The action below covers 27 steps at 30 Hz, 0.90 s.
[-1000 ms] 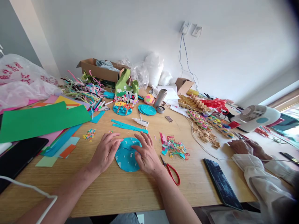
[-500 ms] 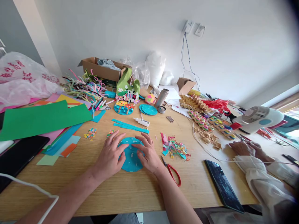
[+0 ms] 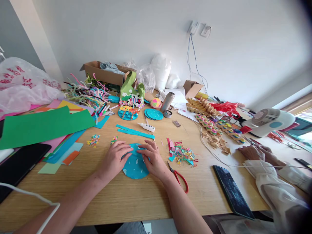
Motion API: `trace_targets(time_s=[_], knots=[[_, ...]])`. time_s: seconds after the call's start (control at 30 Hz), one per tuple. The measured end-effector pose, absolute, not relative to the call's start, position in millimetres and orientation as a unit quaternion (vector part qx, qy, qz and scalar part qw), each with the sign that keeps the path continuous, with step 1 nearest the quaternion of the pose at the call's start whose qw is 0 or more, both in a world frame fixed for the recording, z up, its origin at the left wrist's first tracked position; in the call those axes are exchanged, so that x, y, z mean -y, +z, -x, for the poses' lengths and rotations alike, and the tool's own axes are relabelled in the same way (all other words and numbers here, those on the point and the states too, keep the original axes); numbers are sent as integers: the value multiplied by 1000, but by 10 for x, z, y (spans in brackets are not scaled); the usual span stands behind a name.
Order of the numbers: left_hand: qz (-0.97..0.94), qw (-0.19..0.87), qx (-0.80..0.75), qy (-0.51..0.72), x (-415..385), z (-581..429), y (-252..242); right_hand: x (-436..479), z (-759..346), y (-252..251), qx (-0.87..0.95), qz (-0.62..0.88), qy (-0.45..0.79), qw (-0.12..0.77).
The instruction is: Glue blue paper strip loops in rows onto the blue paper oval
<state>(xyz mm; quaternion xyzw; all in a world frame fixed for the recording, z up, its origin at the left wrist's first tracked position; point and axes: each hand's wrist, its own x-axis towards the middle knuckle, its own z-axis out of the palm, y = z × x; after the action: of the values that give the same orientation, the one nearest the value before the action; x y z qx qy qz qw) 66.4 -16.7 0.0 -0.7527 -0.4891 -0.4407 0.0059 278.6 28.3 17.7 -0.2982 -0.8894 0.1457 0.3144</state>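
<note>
my left hand (image 3: 116, 157): back upward, fingers bent inward, thumb below | my right hand (image 3: 152, 158): mirrors it, fingertips near the left's, not touching | my left forearm (image 3: 73, 196), right forearm (image 3: 182, 204): bare, converging forward

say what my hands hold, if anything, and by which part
The blue disc lies on the table, your left hand at its upper left edge, your right hand at its upper right; whether either grips it cannot be told.

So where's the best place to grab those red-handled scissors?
Probably by the red handles, the right hand coming from above on the near side: the scissors lie flat, handles toward the person, blades pointing away.
</note>
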Motion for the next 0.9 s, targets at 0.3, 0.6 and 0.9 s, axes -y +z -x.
trace_targets(time_s=[0.3,0.6,0.9], knots=[[752,-11,478,-454,146,-665,32,-143,-2799,421,845,350,91,394],[748,-24,484,-454,139,-666,33,258,-2589,276,850,501,22,162],[758,-9,480,-442,141,-677,9,235,-2496,189,847,528,6,65]])
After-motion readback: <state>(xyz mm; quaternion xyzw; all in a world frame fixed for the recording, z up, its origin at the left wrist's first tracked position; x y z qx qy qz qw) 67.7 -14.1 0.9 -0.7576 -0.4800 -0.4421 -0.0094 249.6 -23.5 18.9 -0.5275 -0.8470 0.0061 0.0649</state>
